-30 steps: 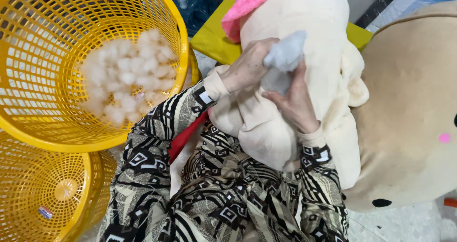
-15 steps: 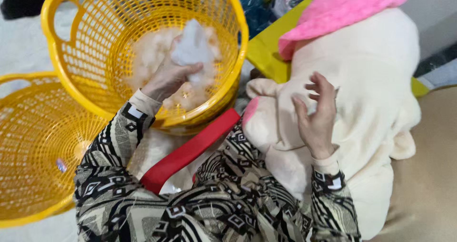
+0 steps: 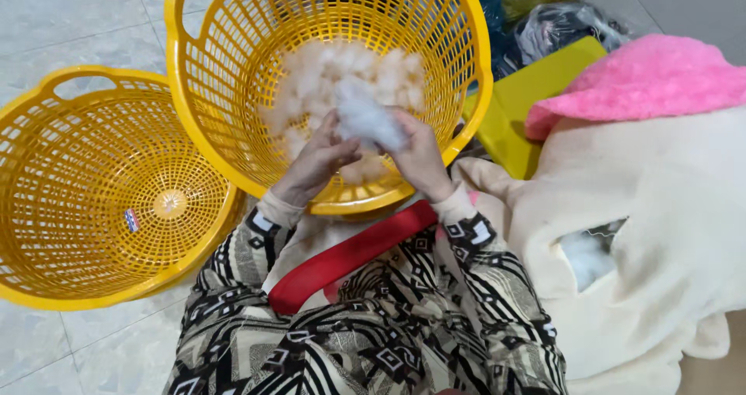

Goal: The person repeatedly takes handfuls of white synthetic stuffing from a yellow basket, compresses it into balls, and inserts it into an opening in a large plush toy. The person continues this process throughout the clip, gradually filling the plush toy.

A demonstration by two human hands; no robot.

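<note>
Bright, even indoor light falls from above across the pale tiled floor point(image 3: 70, 22), casting only soft, short shadows under the round yellow plastic lattice basket point(image 3: 233, 22). A faint sheen shows on the tiles; nothing burns out. The clump of white fibre stuffing point(image 3: 371, 121) between the hands looks slightly soft, its edges smeared. Dark bundles at the top edge sit dim and unsharp.
</note>
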